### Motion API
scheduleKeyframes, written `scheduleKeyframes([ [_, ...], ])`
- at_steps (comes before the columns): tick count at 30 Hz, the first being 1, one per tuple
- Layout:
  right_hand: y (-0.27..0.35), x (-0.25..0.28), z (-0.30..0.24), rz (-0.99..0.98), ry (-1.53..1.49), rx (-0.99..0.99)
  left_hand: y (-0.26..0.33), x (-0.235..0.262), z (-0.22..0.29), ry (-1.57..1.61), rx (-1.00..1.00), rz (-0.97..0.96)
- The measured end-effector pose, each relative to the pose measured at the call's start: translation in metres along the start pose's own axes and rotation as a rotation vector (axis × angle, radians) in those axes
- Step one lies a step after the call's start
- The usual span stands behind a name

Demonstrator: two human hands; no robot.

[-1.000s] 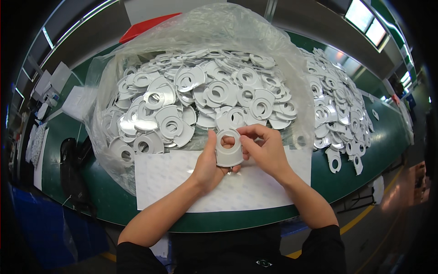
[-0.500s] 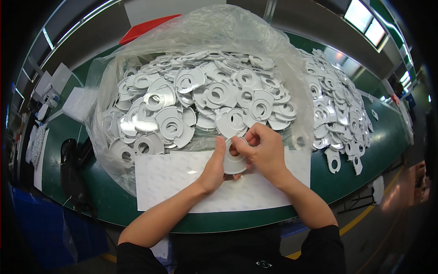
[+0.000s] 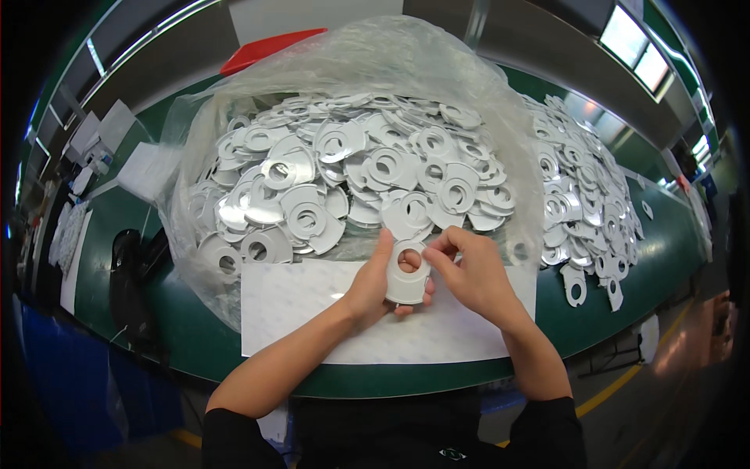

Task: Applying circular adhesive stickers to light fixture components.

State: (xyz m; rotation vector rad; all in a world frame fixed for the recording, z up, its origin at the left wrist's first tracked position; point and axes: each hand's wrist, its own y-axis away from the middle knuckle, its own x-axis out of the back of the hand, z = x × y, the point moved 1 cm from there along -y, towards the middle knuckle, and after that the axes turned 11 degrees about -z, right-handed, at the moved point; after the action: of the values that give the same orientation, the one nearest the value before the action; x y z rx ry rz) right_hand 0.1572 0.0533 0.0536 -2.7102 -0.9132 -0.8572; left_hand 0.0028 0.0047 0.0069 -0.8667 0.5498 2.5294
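Observation:
Above the white sheet (image 3: 305, 313), my left hand (image 3: 366, 288) grips a flat white plastic part (image 3: 406, 292) with a large round hole. Its thumb lies along the left edge, and its fingers pass behind the part, some showing through the hole and at the right edge. My right hand (image 3: 478, 275) is closed in a pinch beside the part's upper right edge; whatever its fingertips hold, if anything, is too small to tell. Just beyond both hands, an opened clear plastic bag (image 3: 375, 55) holds a heap of similar white parts (image 3: 312, 215).
Another pile of white parts (image 3: 582, 195) lies on the green table (image 3: 609, 316) to the right. A red tray (image 3: 269, 51) is behind the bag at the back left. On the left are a black object (image 3: 127, 281) and a white pad (image 3: 148, 168).
My right hand has drawn back to the right, off the part's face, uncovering its hole. My left hand still holds the part. The whole view has shifted slightly.

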Motion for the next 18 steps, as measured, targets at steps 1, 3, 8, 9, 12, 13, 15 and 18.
scheduleKeyframes([
  [1,0.000,-0.002,0.000,0.019,0.004,-0.010,0.000,0.002,0.000,-0.009,0.028,-0.020],
  [3,0.000,-0.005,0.001,0.001,-0.050,-0.021,0.000,0.003,0.000,0.002,0.035,-0.038],
  [8,-0.009,0.007,0.016,-0.082,-0.289,0.041,0.009,-0.005,0.014,-0.008,-0.052,-0.084],
  [9,-0.007,0.023,0.009,-0.122,-0.352,-0.149,0.013,0.002,0.022,-0.165,-0.164,-0.092],
  [12,-0.004,0.078,0.049,0.245,-0.936,0.069,0.033,0.019,0.063,-0.961,-0.452,0.178],
  [13,-0.003,0.101,0.069,0.292,-1.180,0.263,0.038,0.025,0.074,-1.335,-0.533,0.341],
  [15,0.000,0.117,0.059,0.599,-1.271,0.305,0.049,0.035,0.086,-1.849,-0.582,0.575],
  [18,0.000,0.095,0.034,0.678,-1.102,0.243,0.051,0.050,0.080,-2.055,-0.523,0.652],
])
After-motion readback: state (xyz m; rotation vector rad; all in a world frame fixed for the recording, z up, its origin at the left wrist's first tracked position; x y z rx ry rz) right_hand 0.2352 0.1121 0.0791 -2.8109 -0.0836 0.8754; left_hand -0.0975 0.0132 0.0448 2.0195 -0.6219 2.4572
